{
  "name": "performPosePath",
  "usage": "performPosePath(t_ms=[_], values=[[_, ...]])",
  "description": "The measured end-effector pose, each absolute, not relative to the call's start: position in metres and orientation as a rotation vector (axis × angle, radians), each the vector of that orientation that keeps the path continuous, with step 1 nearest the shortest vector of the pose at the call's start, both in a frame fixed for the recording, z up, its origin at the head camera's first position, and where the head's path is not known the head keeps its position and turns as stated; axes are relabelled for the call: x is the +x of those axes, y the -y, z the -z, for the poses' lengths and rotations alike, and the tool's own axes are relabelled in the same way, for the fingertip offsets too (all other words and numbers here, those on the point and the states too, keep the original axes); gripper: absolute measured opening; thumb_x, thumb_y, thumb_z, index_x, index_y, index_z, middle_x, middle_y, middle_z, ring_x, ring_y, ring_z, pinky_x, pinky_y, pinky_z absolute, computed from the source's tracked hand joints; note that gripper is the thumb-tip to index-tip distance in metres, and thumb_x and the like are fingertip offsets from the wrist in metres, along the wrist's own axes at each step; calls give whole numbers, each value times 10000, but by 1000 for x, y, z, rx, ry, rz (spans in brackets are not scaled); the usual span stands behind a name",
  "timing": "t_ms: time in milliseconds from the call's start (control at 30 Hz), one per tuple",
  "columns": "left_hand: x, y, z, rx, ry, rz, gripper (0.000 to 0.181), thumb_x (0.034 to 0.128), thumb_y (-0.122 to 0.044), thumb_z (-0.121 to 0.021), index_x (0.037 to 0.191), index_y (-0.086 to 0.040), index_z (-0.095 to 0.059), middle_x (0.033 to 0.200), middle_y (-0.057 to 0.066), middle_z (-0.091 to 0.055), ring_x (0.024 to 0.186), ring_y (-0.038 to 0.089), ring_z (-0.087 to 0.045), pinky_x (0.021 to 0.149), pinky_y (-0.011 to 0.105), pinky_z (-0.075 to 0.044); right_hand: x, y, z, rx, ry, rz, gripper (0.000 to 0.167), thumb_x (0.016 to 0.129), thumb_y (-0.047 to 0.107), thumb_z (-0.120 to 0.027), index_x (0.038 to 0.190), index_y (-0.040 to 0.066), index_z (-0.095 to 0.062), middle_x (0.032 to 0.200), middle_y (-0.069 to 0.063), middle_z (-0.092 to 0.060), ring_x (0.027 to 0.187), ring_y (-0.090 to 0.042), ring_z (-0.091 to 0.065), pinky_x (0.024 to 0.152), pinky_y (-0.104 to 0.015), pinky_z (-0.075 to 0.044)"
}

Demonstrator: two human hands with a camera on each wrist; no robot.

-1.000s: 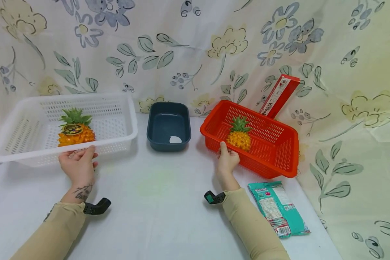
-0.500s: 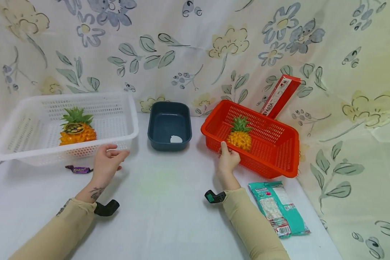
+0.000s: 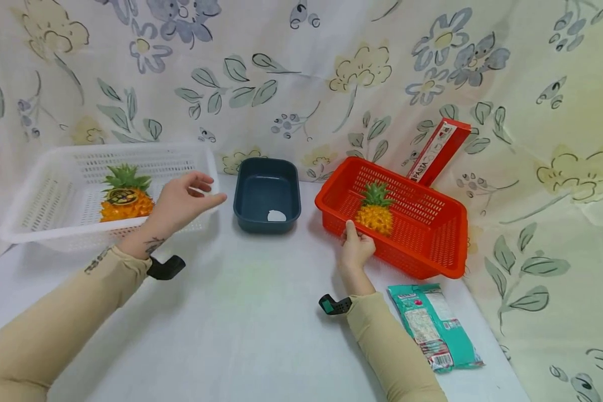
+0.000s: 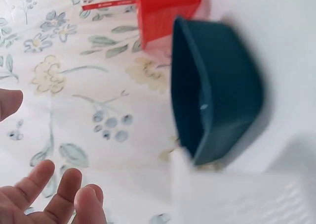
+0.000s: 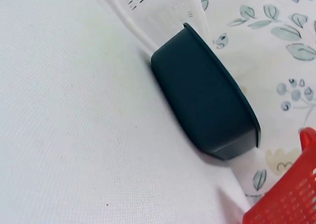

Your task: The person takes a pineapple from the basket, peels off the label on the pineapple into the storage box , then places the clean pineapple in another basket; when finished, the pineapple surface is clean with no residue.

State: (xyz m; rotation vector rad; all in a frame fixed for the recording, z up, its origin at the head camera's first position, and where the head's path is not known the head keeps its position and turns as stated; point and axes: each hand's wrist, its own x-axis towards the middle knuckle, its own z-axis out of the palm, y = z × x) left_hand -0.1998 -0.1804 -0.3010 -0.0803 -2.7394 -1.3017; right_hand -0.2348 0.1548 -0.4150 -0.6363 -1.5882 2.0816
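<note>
My left hand is raised over the right part of the white basket, its thumb and fingers apart with nothing between them. In the left wrist view, its fingers are loosely bent. My right hand grips the front rim of the red basket, thumb on top. A pineapple lies in the red basket. Another pineapple, with a dark label, lies in the white basket. In the right wrist view the right hand is out of sight; only the red basket's edge shows.
Between the baskets stands a dark blue tub with a small white patch on its inside. A red pasta box leans behind the red basket. A teal packet lies at the right table edge. Floral cloth hangs behind.
My left hand let go of the white basket's front rim, then moved right and up. A purple wrapped candy, visible half a second ago, is now out of sight. The right hand keeps its grip.
</note>
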Motion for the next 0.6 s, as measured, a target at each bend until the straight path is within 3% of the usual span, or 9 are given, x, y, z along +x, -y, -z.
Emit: performPosePath(t_ms=[100, 300, 600], values=[[-210, 186, 275, -124, 2750, 1209, 668, 784, -579, -618, 1216, -81, -507, 1226, 167, -524, 1063, 319, -485, 784, 429, -444, -235, -156, 416, -647, 1562, -2096, 272, 825, 344, -683, 776, 87, -610, 653, 21, -568, 650, -205, -508, 746, -362, -524], [-234, 203, 237, -142, 2834, 958, 757, 773, -646, -568, 1271, -80, -493, 1305, 179, -491, 1110, 352, -463, 807, 488, -434, -233, -158, 418, -664, 1521, -2107, 254, 826, 327, -686, 771, 93, -604, 640, 15, -558, 623, -198, -497, 714, -341, -516], [-270, 239, 223, -106, 3102, 671, 912, 745, -702, -550, 1325, -12, -416, 1332, 287, -414, 1114, 436, -420, 848, 599, -385, -229, -157, 421, -670, 1507, -2064, 245, 827, 270, -697, 683, 95, -603, 607, -38, -565, 543, -193, -491, 576, -295, -497]])
